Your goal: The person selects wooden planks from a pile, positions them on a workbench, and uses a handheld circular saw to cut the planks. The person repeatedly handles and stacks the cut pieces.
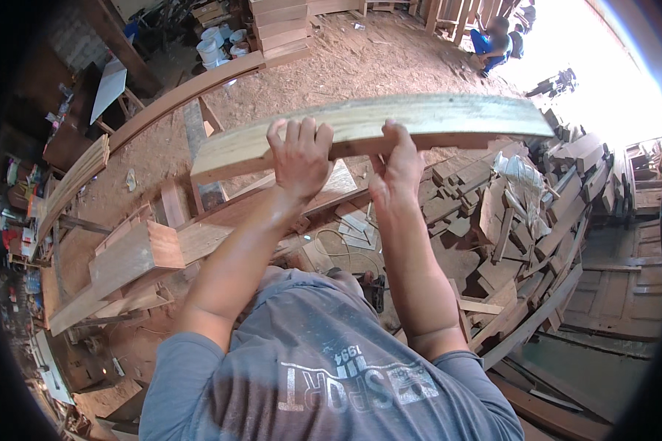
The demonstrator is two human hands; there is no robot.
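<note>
Holding a pale plank (pixel 463 114) at twelve o'clock: fingers of the left hand (pixel 301 160) curl over its near edge; the right hand (pixel 399 167) grips, thumb uppermost. Apparent step: steadying it aloft; shifting it would call for balanced grips, clear of offcuts (pixel 494 209) at three o'clock.

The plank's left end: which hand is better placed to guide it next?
Probably the left hand: it grips the plank nearer that end, while the right hand holds it farther along, toward the other end.
</note>
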